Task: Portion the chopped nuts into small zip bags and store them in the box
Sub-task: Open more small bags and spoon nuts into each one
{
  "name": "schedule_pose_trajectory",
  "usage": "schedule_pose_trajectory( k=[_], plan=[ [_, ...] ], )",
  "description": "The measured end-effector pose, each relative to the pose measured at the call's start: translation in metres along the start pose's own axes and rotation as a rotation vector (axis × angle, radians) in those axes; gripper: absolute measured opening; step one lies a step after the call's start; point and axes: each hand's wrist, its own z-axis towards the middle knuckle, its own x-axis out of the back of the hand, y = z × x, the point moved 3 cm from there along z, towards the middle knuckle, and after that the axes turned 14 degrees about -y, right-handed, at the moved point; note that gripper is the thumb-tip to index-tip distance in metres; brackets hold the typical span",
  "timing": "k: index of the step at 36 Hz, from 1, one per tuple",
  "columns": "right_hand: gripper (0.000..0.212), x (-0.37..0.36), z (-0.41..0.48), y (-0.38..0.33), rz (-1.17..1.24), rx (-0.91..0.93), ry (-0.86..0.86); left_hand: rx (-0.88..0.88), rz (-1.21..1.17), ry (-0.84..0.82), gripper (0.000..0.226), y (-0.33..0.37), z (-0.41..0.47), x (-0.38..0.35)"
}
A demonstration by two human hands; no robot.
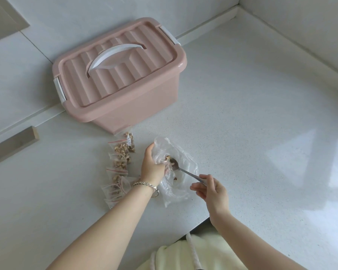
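The left hand [151, 164] grips the large clear bag [176, 172]; the right hand [211, 189] pinches a spoon [183, 170] scooping its last nuts [169, 158]. Filled zip bags [119, 162] lie at nine o'clock, the lidded box [121, 75] at twelve. If the slack film folds over the spoon, nuts may scatter across the tabletop [251, 133].

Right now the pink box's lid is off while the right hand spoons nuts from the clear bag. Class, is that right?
Not quite: the head view shows the pink box with its lid on. The right hand does hold the spoon in the clear bag.
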Motion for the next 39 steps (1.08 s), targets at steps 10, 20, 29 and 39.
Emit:
schedule_pose_trajectory(
  k=[10,20,29,39],
  plan=[
    [0.032,0.027,-0.004,-0.003,0.194,-0.062,-0.031,-0.087,0.29,0.06,0.065,0.012,-0.013,0.014],
    [0.029,0.009,-0.005,-0.021,-0.047,0.084,0.002,-0.093,0.246,0.008,0.068,0.01,-0.016,0.008],
    [0.029,-0.005,-0.007,-0.025,-0.089,0.099,-0.031,-0.153,0.389,0.058,0.062,0.006,-0.016,0.008],
    [0.029,0.001,-0.012,-0.024,0.042,0.031,-0.036,-0.133,0.44,0.117,0.067,0.003,-0.013,0.011]
  ],
)
